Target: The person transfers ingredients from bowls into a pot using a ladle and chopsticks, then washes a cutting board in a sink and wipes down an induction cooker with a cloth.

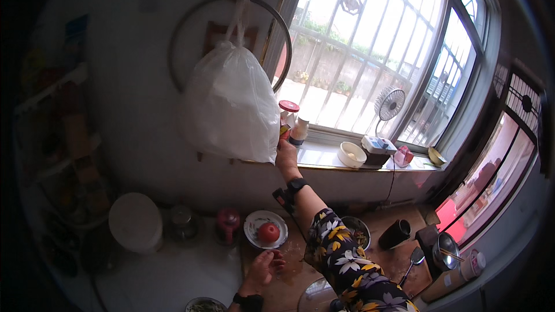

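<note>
My right hand [286, 156] reaches to the left end of the windowsill, at a red and yellow packet [284, 131]; the plastic bag partly hides the fingers, so the grip cannot be told. Beside that hand stand a jar with a dark label [299, 132] and a container with a red lid [289, 105]. A full white plastic bag [234, 104] hangs on the wall just left of the hand. Below, my left hand [263, 268] is held over the counter with curled fingers and nothing seen in it. Near its fingertips a tomato [268, 232] lies in a patterned bowl [250, 242].
Along the sill [321, 156] are a cream bowl [351, 154], a power strip [378, 144] and a small fan [389, 103]. The counter holds a red pitcher [228, 224], a white bucket [135, 222], a glass lid [318, 297], a dark canister [394, 234], a spatula [416, 256] and a metal pot [446, 251].
</note>
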Demonstrator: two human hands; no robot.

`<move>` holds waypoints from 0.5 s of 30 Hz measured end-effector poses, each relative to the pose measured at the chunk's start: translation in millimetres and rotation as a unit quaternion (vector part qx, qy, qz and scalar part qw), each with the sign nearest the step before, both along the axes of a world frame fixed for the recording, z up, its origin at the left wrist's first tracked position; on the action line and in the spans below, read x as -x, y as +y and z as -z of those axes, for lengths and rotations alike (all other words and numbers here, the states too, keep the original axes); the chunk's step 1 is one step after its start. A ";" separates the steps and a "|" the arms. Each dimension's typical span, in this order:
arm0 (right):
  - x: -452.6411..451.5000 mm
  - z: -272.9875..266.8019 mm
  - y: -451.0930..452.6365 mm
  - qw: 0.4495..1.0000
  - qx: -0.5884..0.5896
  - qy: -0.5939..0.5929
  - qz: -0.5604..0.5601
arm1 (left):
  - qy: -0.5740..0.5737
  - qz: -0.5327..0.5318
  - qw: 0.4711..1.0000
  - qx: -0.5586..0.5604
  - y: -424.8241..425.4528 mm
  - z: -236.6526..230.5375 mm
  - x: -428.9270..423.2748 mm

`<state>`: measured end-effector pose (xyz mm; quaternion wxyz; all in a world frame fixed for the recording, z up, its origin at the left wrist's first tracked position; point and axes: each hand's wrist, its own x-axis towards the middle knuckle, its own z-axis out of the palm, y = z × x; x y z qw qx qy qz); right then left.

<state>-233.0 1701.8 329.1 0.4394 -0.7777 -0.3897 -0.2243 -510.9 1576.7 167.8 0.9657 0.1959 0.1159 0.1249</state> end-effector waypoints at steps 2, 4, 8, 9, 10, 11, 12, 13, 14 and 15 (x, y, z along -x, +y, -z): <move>5.8 -6.9 -5.8 1.000 -0.002 0.007 0.006 | 0.005 0.001 1.000 -0.020 -4.9 0.8 2.1; 16.9 -20.2 -30.5 0.997 -0.050 0.041 -0.041 | 0.014 0.011 0.999 -0.034 -11.5 3.7 -0.1; 65.5 -24.6 -128.4 0.948 -0.062 0.220 -0.220 | 0.065 0.006 0.996 -0.064 -32.1 2.9 11.4; 77.0 -25.5 -171.2 0.926 -0.045 0.269 -0.263 | 0.072 0.005 0.995 -0.066 -39.2 -5.7 12.9; 90.5 -23.8 -213.1 0.915 -0.032 0.278 -0.290 | 0.055 0.021 0.997 -0.058 -44.0 -8.9 12.6; 108.0 -18.5 -250.9 0.921 0.004 0.255 -0.295 | 0.056 0.035 0.994 -0.092 -48.2 -9.0 17.9; 122.0 -10.1 -290.8 0.922 0.078 0.242 -0.293 | 0.060 0.024 0.994 -0.091 -57.6 -11.7 25.4; 130.3 -2.2 -331.9 0.920 0.145 0.220 -0.290 | 0.065 0.028 0.992 -0.107 -68.5 -6.9 22.7; 138.5 14.1 -370.3 0.923 0.157 0.228 -0.268 | 0.070 0.046 0.990 -0.114 -79.6 -9.6 17.8; 151.1 36.8 -406.0 0.923 0.169 0.238 -0.253 | 0.084 0.057 0.988 -0.114 -92.3 -7.6 15.1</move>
